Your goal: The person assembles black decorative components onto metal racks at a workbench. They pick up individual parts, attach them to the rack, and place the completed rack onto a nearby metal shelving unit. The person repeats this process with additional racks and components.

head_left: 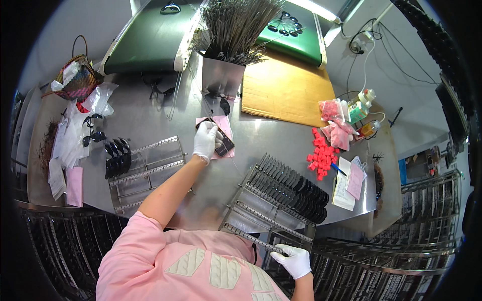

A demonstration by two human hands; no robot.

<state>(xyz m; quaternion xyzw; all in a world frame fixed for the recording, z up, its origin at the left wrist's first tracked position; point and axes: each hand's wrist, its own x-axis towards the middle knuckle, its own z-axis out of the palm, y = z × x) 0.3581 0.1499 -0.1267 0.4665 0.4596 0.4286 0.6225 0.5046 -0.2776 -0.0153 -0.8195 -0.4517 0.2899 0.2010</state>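
My left hand (206, 142), in a white glove, reaches to the middle of the metal table. Its bent fingers close over the upper left part of a dark phone (225, 146), which lies on a pink sheet (221, 122). My right hand (295, 261), also gloved, grips the near bar of a metal rack (268, 216) at the table's front edge. Black lens-shaped pieces (291, 188) stand in close rows along the rack's far side. Its nearer bars carry none.
A second rack (145, 173) with several black pieces (118, 158) sits left. Behind stand a bin of thin wires (224, 78), cardboard (283, 88) and green conveyors (153, 37). Red blocks (321, 155), bottles (359, 111) and a notepad (343, 185) lie right; plastic bags (70, 135) lie far left.
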